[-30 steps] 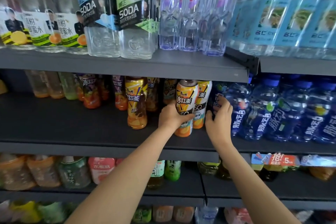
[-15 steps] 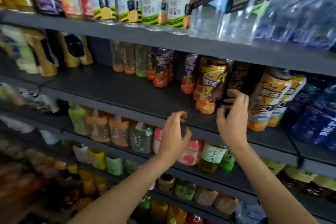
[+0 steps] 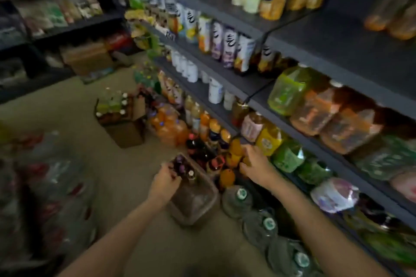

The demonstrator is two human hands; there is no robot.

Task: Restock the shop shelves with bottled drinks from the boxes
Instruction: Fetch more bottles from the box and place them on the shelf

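Note:
The view is blurred by motion. An open box (image 3: pixel 199 208) stands on the floor by the shelf foot, with dark-capped bottles (image 3: pixel 181 166) at its far end. My left hand (image 3: pixel 165 181) is at that end, fingers curled by the caps; whether it grips one I cannot tell. My right hand (image 3: pixel 256 164) hangs to the right of the box, next to orange drink bottles (image 3: pixel 235 153) standing low by the shelf, fingers loosely curled with nothing plainly in them. The dark shelves (image 3: pixel 319 145) run along the right, full of drinks.
A second open box of bottles (image 3: pixel 119 114) stands farther down the aisle. Large water jugs (image 3: pixel 239 198) line the floor under my right arm. Wrapped bottle packs (image 3: pixel 45 186) fill the left. Cardboard boxes (image 3: pixel 87 56) lie at the far end.
My head has swung left and down from the shelf to the floor. Both hands have dropped from the iced-tea shelf to the box and bottles at floor level.

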